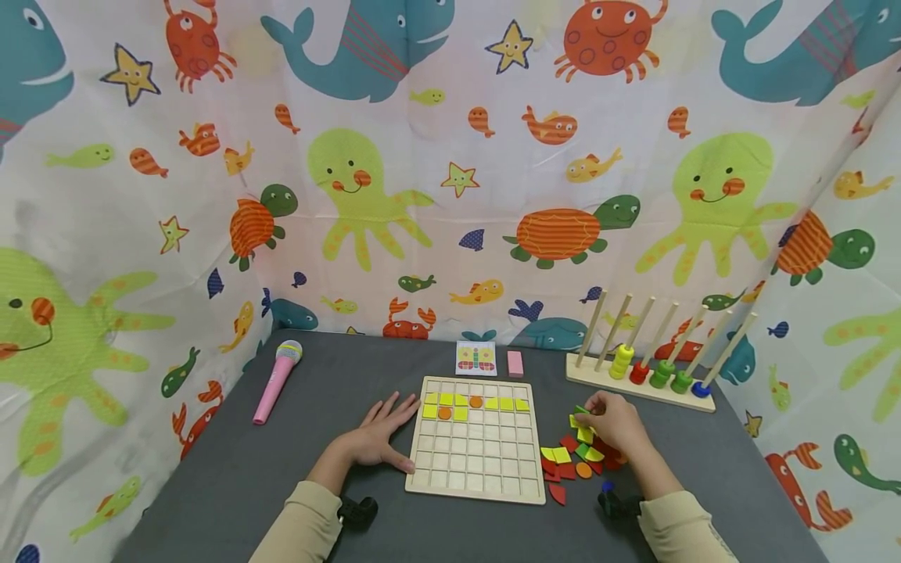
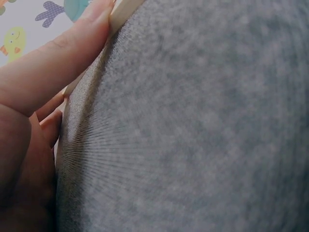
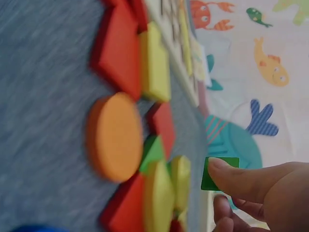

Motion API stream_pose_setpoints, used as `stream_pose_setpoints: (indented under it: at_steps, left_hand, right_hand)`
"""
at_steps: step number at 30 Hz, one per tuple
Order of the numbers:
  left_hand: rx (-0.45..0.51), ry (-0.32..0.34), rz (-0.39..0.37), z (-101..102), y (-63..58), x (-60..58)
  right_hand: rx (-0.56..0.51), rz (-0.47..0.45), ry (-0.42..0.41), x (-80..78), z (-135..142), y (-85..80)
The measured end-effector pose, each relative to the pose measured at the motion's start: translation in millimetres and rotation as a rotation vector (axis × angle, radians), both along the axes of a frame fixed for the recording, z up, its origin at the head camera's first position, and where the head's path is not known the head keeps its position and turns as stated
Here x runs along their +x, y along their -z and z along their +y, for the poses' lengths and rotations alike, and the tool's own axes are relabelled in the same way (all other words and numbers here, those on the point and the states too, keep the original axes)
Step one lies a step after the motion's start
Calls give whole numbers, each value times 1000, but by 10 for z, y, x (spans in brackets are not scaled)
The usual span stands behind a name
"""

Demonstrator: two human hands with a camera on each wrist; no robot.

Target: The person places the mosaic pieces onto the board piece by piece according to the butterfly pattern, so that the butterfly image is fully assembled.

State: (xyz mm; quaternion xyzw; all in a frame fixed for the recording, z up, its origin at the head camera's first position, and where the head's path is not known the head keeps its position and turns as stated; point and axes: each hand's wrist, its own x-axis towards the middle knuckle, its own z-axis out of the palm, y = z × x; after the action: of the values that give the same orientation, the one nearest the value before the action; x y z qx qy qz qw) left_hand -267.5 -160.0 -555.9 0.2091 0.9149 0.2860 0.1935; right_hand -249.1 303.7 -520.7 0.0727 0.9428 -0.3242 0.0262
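Observation:
My right hand [image 1: 619, 422] is raised over the far end of a heap of loose pieces, pinching a small green square tile [image 3: 233, 162] between thumb and fingers. Beneath it lie red pieces [image 3: 117, 50], yellow pieces [image 3: 155, 63] and an orange disc [image 3: 118, 137]. The left hand [image 1: 371, 439] rests with fingers spread along the left edge of a wooden grid board [image 1: 472, 461], its thumb [image 2: 63, 63] at the board's side. Several yellow squares [image 1: 507, 403] and orange discs [image 1: 476, 402] fill cells in the board's two upper rows.
A butterfly pattern card [image 1: 475, 358] and a pink block [image 1: 515, 363] lie behind the board. At the back right stands a wooden peg rack [image 1: 640, 383] with coloured rings. A pink toy microphone [image 1: 277, 383] lies on the left. A patterned curtain [image 1: 422, 195] surrounds the dark table.

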Motion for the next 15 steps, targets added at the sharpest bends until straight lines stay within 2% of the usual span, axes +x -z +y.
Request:
stream_pose_setpoints:
  at_steps: [8,15]
  left_hand:
    - [10,9,1,1,5,-6]
    - [9,1,-1,-1,25,-14]
  right_hand:
    - [-80,26,-35,-58,-298,-124]
    - [-108,64,-87,-118,-714,-134]
